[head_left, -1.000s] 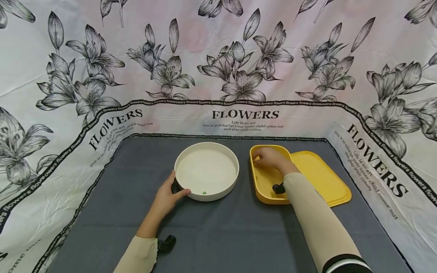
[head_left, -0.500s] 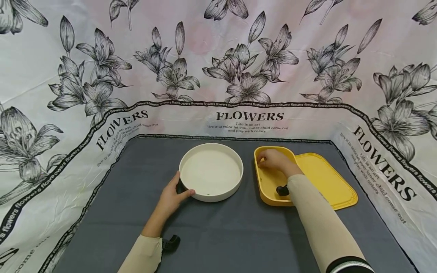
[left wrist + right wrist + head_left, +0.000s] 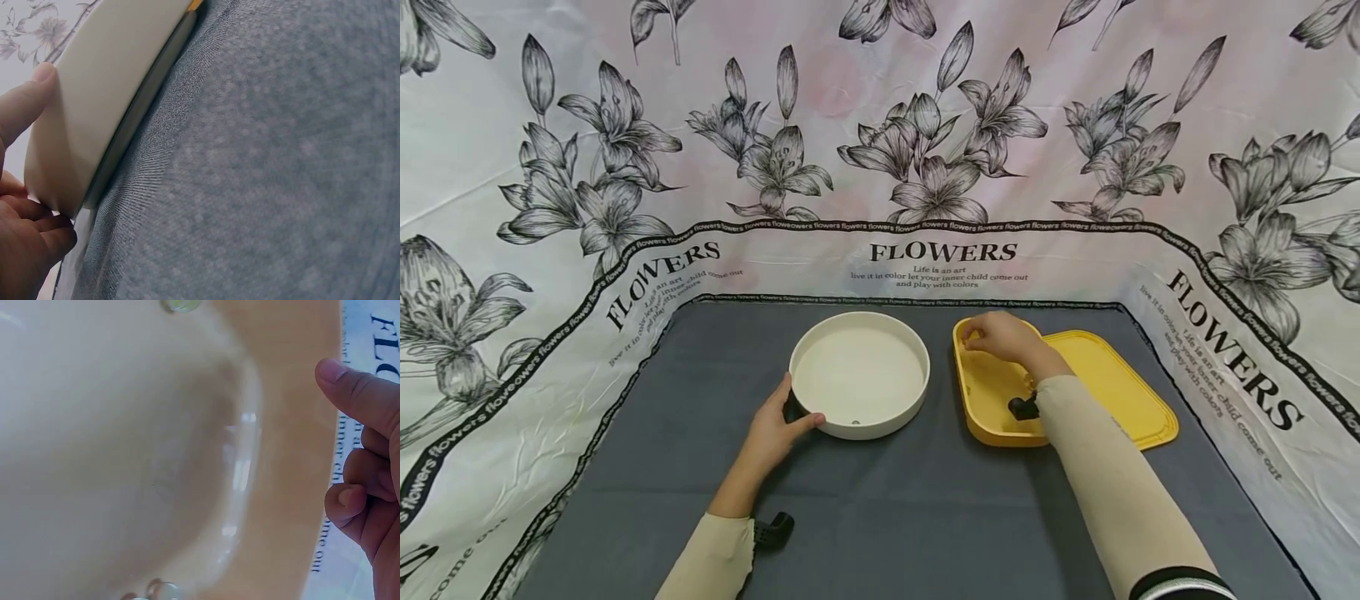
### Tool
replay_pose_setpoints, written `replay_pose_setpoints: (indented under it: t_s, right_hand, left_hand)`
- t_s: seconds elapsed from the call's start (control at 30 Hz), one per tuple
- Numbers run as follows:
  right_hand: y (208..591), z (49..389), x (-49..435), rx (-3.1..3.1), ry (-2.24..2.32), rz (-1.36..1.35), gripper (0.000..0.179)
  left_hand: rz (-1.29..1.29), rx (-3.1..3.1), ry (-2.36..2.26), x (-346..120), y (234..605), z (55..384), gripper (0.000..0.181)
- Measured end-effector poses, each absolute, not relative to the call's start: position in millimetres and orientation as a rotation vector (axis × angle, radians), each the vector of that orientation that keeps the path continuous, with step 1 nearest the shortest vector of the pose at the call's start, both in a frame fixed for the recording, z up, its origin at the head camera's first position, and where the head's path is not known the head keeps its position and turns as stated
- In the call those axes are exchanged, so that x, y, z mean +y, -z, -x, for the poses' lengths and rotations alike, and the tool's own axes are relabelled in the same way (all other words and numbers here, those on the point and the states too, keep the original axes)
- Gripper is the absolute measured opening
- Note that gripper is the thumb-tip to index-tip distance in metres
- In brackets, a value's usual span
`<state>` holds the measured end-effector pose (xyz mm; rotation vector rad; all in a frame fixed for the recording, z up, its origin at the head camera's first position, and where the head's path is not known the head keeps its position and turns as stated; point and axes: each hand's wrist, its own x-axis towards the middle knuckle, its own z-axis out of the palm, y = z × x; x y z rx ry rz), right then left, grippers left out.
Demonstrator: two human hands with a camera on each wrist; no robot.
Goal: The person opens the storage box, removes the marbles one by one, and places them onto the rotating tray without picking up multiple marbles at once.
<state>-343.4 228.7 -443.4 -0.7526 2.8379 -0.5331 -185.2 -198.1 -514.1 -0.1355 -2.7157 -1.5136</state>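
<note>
R arm point(image 3: 1105, 475) extended fwd, R grip point(image 3: 1006, 337) w/ fingers point(image 3: 347, 503) curled; L grip point(image 3: 773, 429) w/ thumb point(image 3: 28, 105) spread from fingers.

"FLOWERS" point(image 3: 943, 252) (repeatedly) on cloth point(image 3: 805, 258)

Dish point(image 3: 859, 371) on the cloth point(image 3: 880, 517), small piece point(image 3: 855, 422) inside at its near edge. Left hand point(image 3: 771, 429) on dish's near-left side. Box point(image 3: 1000, 437) right of dish, gap between. Lid point(image 3: 1108, 392) right of box; can't tell if they touch. Beads point(image 3: 165, 590) in box, by the walls. Right hand point(image 3: 1003, 337) over box's far end. Lettering point(image 3: 943, 252) beyond, on far side.
</note>
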Motion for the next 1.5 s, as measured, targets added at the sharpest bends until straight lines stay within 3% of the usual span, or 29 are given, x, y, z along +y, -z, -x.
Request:
replay_pose_setpoints:
  t_s: [0.6,1.5]
  right_hand:
    - [404.0,322.2,200.8,2.903,0.49,0.805,0.017]
    - [409.7,315.0,129.6,2.807,0.335,1.103,0.026]
  left_hand:
    - [0.059,-2.76,1.519,-197.2,513.6,182.7,0.11]
    - [0.116,-2.747,1.517,-199.7,515.1,186.1,0.115]
